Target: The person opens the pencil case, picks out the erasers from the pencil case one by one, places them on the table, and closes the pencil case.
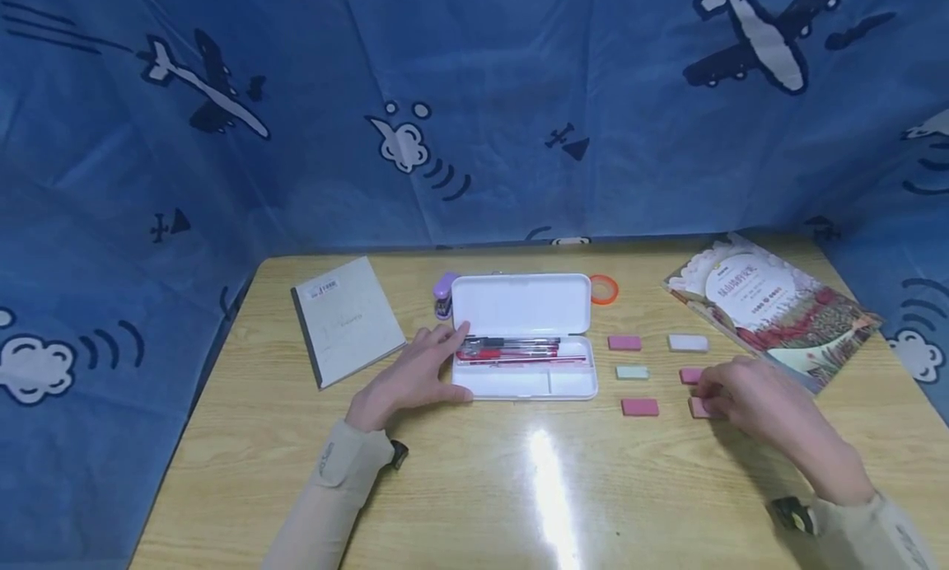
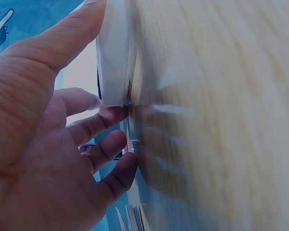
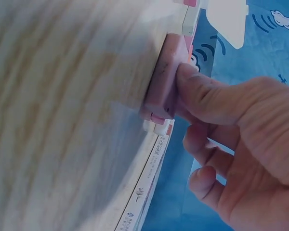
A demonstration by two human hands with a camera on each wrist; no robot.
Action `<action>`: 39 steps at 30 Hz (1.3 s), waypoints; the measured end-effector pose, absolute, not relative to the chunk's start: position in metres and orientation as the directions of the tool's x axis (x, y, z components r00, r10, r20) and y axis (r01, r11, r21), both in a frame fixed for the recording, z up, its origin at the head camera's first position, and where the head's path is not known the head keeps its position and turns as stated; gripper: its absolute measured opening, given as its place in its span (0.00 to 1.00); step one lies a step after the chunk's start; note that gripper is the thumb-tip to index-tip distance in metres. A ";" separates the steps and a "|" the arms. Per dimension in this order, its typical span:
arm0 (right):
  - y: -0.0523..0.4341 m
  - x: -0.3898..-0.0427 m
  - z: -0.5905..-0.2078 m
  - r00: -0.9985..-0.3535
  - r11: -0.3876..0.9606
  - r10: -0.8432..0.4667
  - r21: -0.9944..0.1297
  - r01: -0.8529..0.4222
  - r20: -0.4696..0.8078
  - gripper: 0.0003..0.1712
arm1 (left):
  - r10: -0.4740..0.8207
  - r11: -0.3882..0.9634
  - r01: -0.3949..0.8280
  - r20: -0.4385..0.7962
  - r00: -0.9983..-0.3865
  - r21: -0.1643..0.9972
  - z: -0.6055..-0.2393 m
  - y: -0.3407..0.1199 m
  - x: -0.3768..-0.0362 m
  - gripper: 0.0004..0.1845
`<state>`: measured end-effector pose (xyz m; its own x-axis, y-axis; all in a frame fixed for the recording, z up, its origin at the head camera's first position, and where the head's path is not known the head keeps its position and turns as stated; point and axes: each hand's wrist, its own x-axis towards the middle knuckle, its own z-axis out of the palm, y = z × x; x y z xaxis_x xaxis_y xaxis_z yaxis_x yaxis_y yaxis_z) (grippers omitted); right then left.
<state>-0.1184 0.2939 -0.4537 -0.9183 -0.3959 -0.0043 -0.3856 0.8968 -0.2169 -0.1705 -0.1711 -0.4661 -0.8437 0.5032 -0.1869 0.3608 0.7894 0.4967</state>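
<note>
An open white pencil case holds several pens, some dark and some red, in its tray. At the case's left end, my left hand grips it, with the thumb at the near corner and the fingers spread along the side. My right hand pinches a pink eraser between thumb and fingers, low over the table. Just beyond it lies another pink eraser, partly covered by the fingers. Nearby are a white eraser, a pale green eraser and two more pink erasers.
A grey notebook lies left of the case. Behind the case's left corner stands a purple stapler, and an orange tape ring is behind its right corner. A flowery picture book lies at the right. Blue cloth hangs around the table.
</note>
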 end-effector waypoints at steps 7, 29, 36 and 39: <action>0.292 -0.119 -0.452 -0.922 0.904 -0.387 -0.205 -0.375 -0.022 0.11 | 0.505 0.790 0.361 -0.192 -0.841 0.496 -0.467 -0.171 -0.172 0.57; 0.216 -0.170 -0.423 -0.851 0.810 -0.455 -0.275 -0.518 0.263 0.19 | 0.487 0.800 0.347 -0.193 -0.852 0.490 -0.469 -0.176 -0.172 0.58; 0.176 -0.203 -0.422 -0.881 0.826 -0.427 -0.307 -0.472 0.204 0.31 | 0.502 0.786 0.356 -0.187 -0.844 0.505 -0.471 -0.172 -0.171 0.57; 0.167 -0.210 -0.423 -0.901 0.853 -0.404 -0.290 -0.433 0.157 0.35 | 0.514 0.785 0.370 -0.190 -0.836 0.497 -0.472 -0.169 -0.171 0.57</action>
